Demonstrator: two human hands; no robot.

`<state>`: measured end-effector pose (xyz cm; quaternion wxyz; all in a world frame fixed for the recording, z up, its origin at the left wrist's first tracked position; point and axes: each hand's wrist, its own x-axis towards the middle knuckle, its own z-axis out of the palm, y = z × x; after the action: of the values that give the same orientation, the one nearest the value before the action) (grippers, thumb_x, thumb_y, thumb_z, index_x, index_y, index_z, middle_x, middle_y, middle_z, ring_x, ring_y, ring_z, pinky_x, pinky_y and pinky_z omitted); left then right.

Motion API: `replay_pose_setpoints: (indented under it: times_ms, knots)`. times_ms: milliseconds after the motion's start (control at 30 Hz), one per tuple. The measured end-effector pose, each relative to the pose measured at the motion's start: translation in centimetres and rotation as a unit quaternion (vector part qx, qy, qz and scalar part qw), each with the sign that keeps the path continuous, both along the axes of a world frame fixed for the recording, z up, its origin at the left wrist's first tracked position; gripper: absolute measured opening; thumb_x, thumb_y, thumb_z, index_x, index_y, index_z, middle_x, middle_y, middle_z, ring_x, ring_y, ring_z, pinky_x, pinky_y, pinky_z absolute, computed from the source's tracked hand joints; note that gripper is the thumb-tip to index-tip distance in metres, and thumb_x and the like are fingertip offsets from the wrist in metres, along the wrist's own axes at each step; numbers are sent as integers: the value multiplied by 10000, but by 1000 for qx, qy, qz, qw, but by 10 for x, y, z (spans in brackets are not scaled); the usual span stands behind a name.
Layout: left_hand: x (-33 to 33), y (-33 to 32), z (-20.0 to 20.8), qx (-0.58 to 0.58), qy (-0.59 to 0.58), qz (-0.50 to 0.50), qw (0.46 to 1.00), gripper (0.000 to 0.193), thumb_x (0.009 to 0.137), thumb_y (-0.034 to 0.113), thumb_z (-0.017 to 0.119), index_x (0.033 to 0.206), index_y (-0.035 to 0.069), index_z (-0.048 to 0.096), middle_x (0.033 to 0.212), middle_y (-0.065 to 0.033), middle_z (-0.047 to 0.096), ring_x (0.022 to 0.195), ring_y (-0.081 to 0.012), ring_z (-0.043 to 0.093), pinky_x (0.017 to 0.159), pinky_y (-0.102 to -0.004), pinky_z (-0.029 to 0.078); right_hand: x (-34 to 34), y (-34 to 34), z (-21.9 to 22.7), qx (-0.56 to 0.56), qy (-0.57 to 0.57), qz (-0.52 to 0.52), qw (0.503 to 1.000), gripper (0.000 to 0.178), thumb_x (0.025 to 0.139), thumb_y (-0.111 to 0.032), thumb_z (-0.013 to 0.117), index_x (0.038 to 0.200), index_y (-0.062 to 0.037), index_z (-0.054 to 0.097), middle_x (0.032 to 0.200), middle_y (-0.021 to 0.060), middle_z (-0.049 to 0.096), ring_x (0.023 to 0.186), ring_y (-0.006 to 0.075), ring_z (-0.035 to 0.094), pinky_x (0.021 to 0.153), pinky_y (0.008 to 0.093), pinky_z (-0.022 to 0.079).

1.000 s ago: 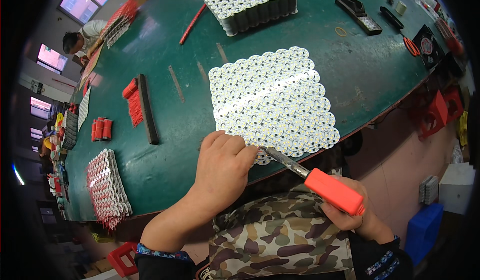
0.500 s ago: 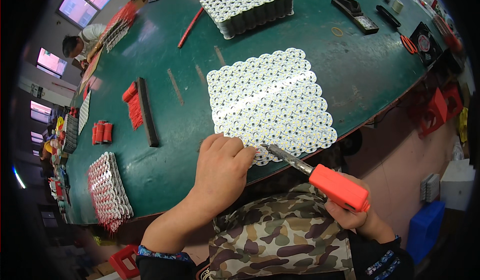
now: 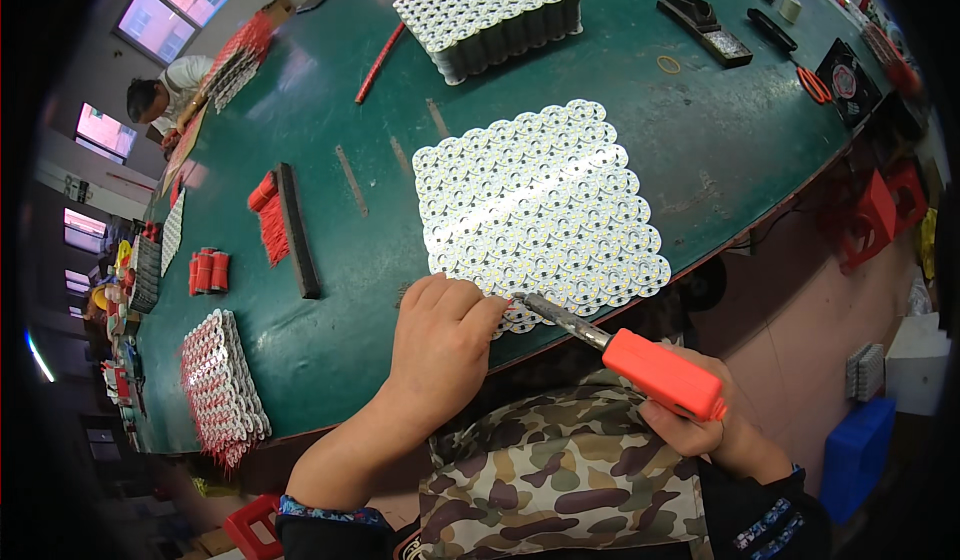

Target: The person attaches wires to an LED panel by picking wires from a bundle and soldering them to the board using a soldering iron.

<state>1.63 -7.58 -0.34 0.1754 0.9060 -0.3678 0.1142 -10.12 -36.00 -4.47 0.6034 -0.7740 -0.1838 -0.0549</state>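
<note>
A sheet of joined round white LED boards (image 3: 540, 195) lies flat on the green table. My left hand (image 3: 445, 335) rests at its near left corner, fingers curled in, with the thumb and index finger pinching a thin red wire (image 3: 510, 306) of which only a bit shows. My right hand (image 3: 690, 420) is wrapped round the red handle of a soldering iron (image 3: 660, 372). The iron's dark tip points left and meets the sheet's near edge, right beside my left fingertips. Whether the tip touches the wire is too small to tell.
A thick stack of similar boards (image 3: 490, 20) stands at the far side. Left lie a dark bar (image 3: 297, 230), red wire bundles (image 3: 208, 271) and wired boards (image 3: 222, 385). Far right are a black holder (image 3: 705, 30) and orange-handled scissors (image 3: 813, 85). Another person (image 3: 165, 95) works far left.
The soldering iron in my right hand has moved slightly left, its tip now closer to my left fingertips. My left hand stays nearly in place at the sheet's corner.
</note>
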Motion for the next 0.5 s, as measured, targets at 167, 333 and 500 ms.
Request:
replay_pose_setpoints:
  times_ms: [167,333,500]
  knots:
    - [0,0,1,1,-6,-1,1000,124,801,35,735,917,71,709,790,-64,592,785,-306,590,765,-443,456,0,0,-3,-5,-14,7,1000,601,769,5,796,1323,81,575,960,184,748,763,286,750,674,345,574]
    - [0,-1,1,1,-5,0,1000,133,789,27,729,913,71,708,790,-65,594,786,-310,594,775,-444,462,1,0,-5,-3,-32,13,999,601,769,7,796,1323,78,576,962,191,746,759,290,750,667,343,575]
    - [1,0,0,-5,-10,1,1000,140,779,23,725,908,73,706,787,-64,591,782,-309,595,784,-443,466,6,-6,2,-41,-47,48,997,603,766,0,792,1321,79,569,1042,223,734,778,306,745,689,368,585]
